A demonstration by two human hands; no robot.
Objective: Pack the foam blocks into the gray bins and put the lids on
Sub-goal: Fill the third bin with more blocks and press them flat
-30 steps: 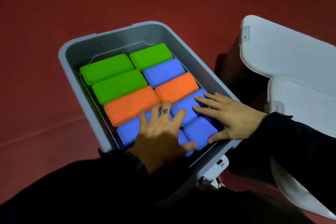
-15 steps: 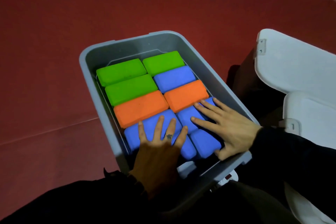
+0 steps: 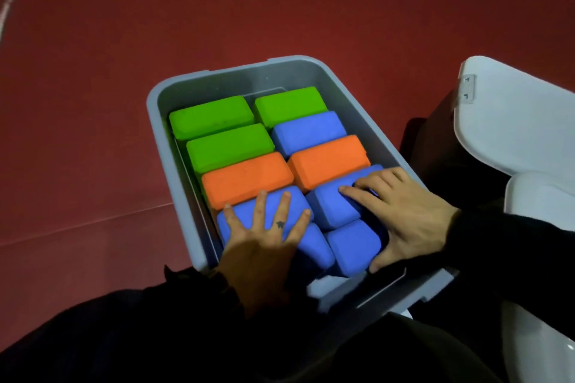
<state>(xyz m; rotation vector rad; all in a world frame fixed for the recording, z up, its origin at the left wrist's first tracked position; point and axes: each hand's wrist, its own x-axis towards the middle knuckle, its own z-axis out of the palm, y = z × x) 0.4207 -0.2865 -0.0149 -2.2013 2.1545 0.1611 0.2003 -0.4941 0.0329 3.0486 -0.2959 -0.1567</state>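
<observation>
Your gray bin (image 3: 161,121) sits on the red floor (image 3: 93,71) right in front of you, lid off, packed with foam blocks in two columns. At the far end lie three green blocks (image 3: 228,146), two down the left column and one at the top of the right; under that one sits a blue block (image 3: 308,132). Next come two orange blocks (image 3: 245,179) side by side. The near end holds the blue blocks, not yet level: some tilt against one another. Your left hand (image 3: 264,242) lies flat on the near-left blue block (image 3: 249,218), fingers (image 3: 259,205) straight and spread wide, holding nothing, tips just short of the left orange block. Your right hand (image 3: 407,214) rests on the tilted blue block (image 3: 329,205) in the right column, fingers bent over its top and thumb down along the nearest blue block (image 3: 353,246); whether it presses or grips you cannot tell. White lids (image 3: 513,121) lie to your right, apart from the bin.
</observation>
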